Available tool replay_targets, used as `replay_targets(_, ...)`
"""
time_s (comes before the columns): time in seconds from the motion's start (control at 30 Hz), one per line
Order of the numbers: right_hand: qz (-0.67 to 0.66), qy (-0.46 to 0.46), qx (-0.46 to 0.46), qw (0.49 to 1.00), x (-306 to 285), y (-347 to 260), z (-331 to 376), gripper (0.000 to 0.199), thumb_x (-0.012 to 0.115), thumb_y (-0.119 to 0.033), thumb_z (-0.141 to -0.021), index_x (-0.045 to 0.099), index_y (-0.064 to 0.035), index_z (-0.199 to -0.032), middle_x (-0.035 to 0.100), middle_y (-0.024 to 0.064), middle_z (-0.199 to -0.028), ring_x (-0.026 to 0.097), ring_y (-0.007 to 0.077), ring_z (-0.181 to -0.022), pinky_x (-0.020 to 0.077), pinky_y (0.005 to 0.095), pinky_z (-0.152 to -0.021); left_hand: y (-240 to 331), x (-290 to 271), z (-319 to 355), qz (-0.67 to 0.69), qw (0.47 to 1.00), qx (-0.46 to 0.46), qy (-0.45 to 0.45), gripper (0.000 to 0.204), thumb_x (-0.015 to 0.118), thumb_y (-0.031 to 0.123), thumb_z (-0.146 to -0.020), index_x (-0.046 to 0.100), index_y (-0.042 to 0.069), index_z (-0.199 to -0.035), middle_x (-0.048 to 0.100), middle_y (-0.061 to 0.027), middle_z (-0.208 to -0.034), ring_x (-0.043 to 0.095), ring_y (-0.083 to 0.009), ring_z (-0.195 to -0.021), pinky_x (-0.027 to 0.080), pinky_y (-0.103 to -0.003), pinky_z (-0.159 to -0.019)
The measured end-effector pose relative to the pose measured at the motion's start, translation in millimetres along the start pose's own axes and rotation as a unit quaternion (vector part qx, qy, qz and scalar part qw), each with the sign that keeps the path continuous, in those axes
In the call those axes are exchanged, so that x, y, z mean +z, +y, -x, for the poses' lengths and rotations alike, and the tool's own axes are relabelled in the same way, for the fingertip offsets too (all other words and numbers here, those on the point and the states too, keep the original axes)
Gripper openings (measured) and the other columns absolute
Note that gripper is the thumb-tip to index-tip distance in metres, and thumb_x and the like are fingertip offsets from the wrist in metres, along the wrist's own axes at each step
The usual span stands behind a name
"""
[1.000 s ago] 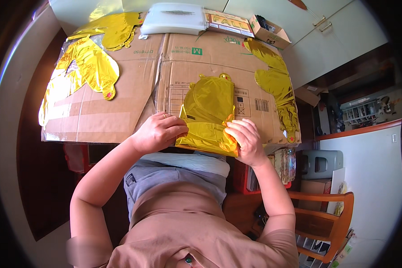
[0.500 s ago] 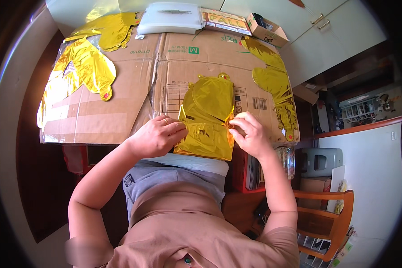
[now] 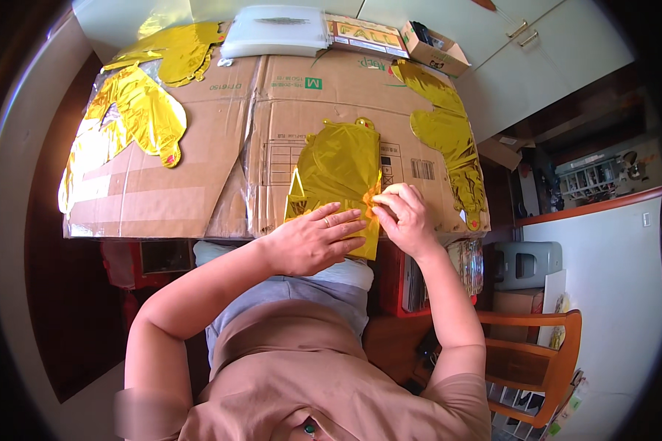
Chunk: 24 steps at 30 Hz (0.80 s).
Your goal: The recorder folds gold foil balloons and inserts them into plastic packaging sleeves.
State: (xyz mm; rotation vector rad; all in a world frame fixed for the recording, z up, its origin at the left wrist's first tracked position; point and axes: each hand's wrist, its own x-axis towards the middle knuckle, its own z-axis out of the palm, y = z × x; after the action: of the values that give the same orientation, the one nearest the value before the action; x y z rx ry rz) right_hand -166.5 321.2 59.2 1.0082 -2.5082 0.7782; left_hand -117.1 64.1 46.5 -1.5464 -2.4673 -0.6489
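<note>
A flat, uninflated gold foil balloon (image 3: 338,158), partly folded, lies on the cardboard at the near edge in front of me. Its lower end hangs a little over that edge. My left hand (image 3: 320,239) rests flat across the lower part of the foil, fingers stretched out, and hides some of it. At the balloon's right edge, my right hand (image 3: 404,217) pinches a crumpled, orange-tinted bit of the foil between thumb and fingers.
More flat gold foil balloons lie on the cardboard (image 3: 191,176), one at the left (image 3: 143,114) and one along the right side (image 3: 449,140). Clear plastic sheets (image 3: 272,33) and a small open box (image 3: 435,50) stand at the back. A wooden chair (image 3: 559,360) is at right.
My left hand has moved right from the balloon's left edge and flattened across its lower part. My right hand still pinches the right edge, slightly lower.
</note>
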Motion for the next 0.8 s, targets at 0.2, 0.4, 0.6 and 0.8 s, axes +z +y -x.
replay_targets(0.2,-0.087,-0.038,0.223,0.97,-26.1,-12.4,0.7,0.012,0.075,-0.013,-0.089,0.069,-0.0039,-0.094,0.065,0.0089,-0.078,0.064,0.0241,-0.065,0.0521,0.0387,-0.062,-1.7,1.4,1.3,0.006,0.999,-0.019,-0.034,0.054,0.065,0.03,-0.096,0.053,0.012,-0.145,0.046,-0.0137,-0.155,0.039,-0.0304,-0.148,0.03,-0.051,-0.121)
replay_targets(0.4,-0.282,-0.187,0.451,0.826,-33.4,-49.1,43.5,0.035,0.071,-0.032,-0.096,0.073,0.0037,-0.094,0.074,0.0115,-0.078,0.07,0.0144,-0.065,0.0545,0.0286,-0.062,-1.7,-2.1,-0.1,0.063,0.997,-0.037,-0.029,0.056,0.069,0.026,-0.094,0.053,0.012,-0.145,0.045,-0.0139,-0.155,0.039,-0.0303,-0.147,0.029,-0.051,-0.121)
replay_targets(0.6,-0.496,-0.071,0.489,0.714,4.4,-63.2,62.2,0.026,0.064,-0.025,-0.101,0.071,0.0004,-0.098,0.076,0.0094,-0.088,0.071,0.0131,-0.068,0.0551,0.0246,-0.063,-7.9,-12.0,-7.7,0.158,0.986,-0.035,0.032,0.045,0.071,0.009,-0.09,0.061,0.005,-0.133,0.053,-0.0171,-0.14,0.043,-0.0407,-0.141,0.036,-0.052,-0.116)
replay_targets(0.8,-0.416,-0.058,0.468,0.778,3.0,-69.0,49.5,0.024,0.065,-0.023,-0.101,0.071,0.0,-0.095,0.075,0.007,-0.083,0.07,0.0113,-0.065,0.0529,0.0241,-0.058,-3.1,-16.5,-14.2,0.122,0.991,-0.05,0.001,0.046,0.071,0.008,-0.088,0.061,0.005,-0.134,0.053,-0.017,-0.136,0.045,-0.0409,-0.139,0.038,-0.055,-0.114)
